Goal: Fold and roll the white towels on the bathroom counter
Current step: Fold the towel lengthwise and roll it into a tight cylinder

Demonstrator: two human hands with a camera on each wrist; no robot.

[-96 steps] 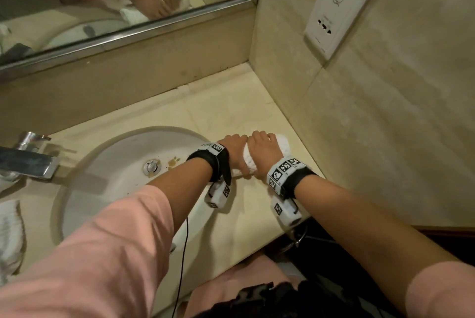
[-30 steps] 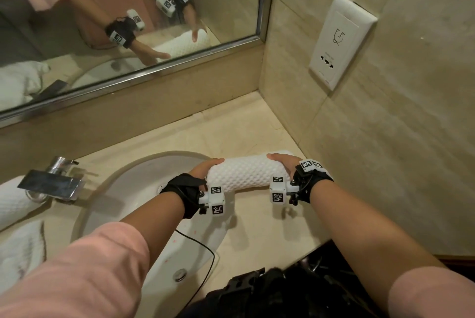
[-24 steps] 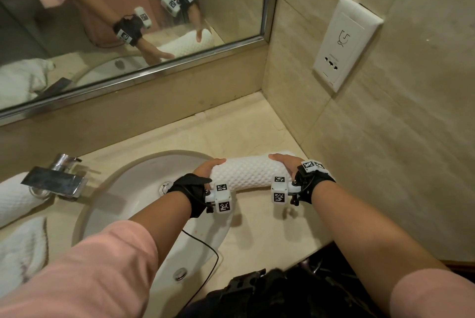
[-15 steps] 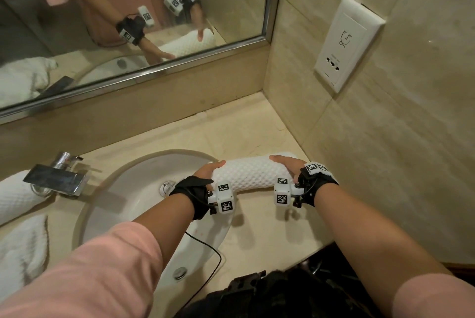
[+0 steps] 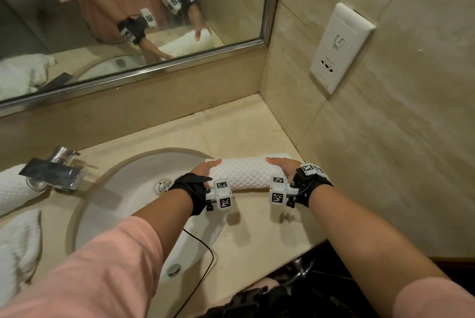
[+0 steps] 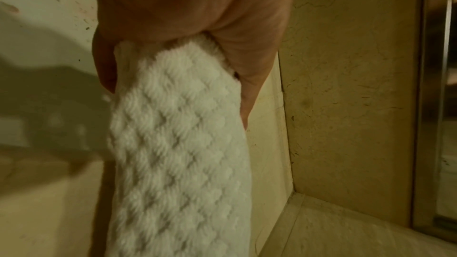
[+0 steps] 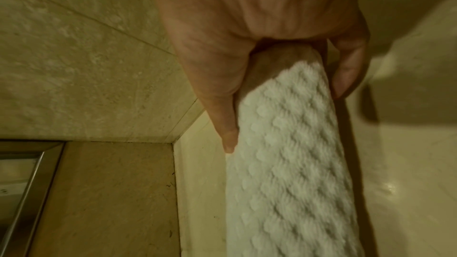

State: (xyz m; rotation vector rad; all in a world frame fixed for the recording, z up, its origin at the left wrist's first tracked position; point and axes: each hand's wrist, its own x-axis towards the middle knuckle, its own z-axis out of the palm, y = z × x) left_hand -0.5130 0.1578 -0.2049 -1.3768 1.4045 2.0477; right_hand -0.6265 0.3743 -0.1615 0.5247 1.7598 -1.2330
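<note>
A white waffle-weave towel point(image 5: 246, 172), rolled into a long cylinder, lies across the counter point(image 5: 231, 124) just right of the sink, its right end near the side wall. My left hand point(image 5: 205, 167) grips the roll's left end, thumb on one side and fingers on the other. My right hand point(image 5: 282, 166) grips the right end the same way. The left wrist view shows the roll point(image 6: 178, 153) running out from my left hand point(image 6: 185, 7). In the right wrist view the roll point(image 7: 291, 163) sits in my right hand point(image 7: 247, 17).
The oval sink basin point(image 5: 123, 189) lies left of the roll, with the faucet point(image 5: 54, 171) beyond it. A second rolled towel point(image 5: 12, 189) and a loose towel point(image 5: 18, 240) sit at far left. The mirror point(image 5: 128, 22) stands behind; a wall socket point(image 5: 339, 47) hangs on the right wall.
About three seconds ago both hands were bunched together on the towel; since then they have spread to the two ends of the roll. Over the last second they barely moved.
</note>
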